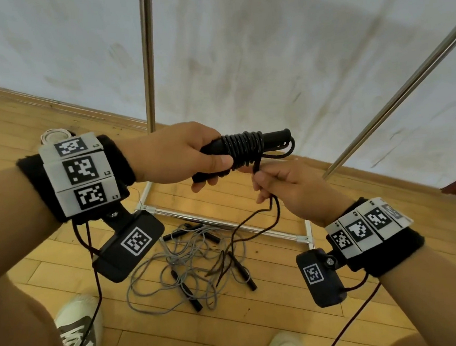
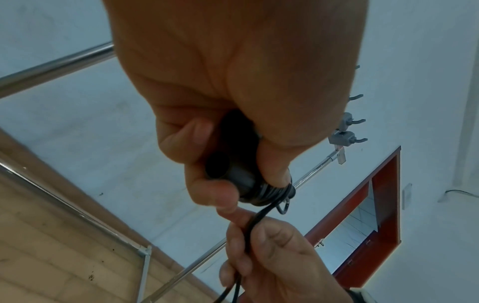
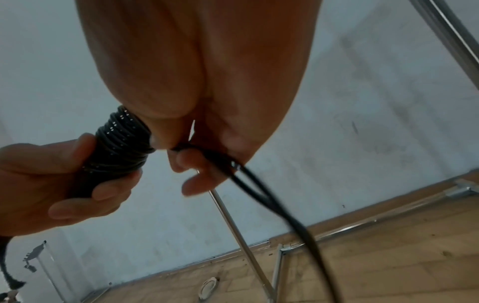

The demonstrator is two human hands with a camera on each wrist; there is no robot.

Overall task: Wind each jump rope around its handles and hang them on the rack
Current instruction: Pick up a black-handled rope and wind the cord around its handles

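Rope (image 1: 247, 149) half-wound on handles (image 1: 273, 136) gripped in left hand (image 1: 176, 155), right hand (image 1: 285, 187) pinching the slack — winding underway; next turns need tension — other ropes (image 1: 190, 266) on floor.

- Bare indoor room, kind uncertain: wood-plank floor (image 1: 260, 320) below the hands, scuffed white wall (image 1: 267, 60) beyond them.
- Chrome rack (image 1: 149, 56) against wall; red-framed doorway (image 2: 362, 235) nearby.

Handles (image 1: 249, 144) partly hidden under coils and left hand (image 1: 176, 155)
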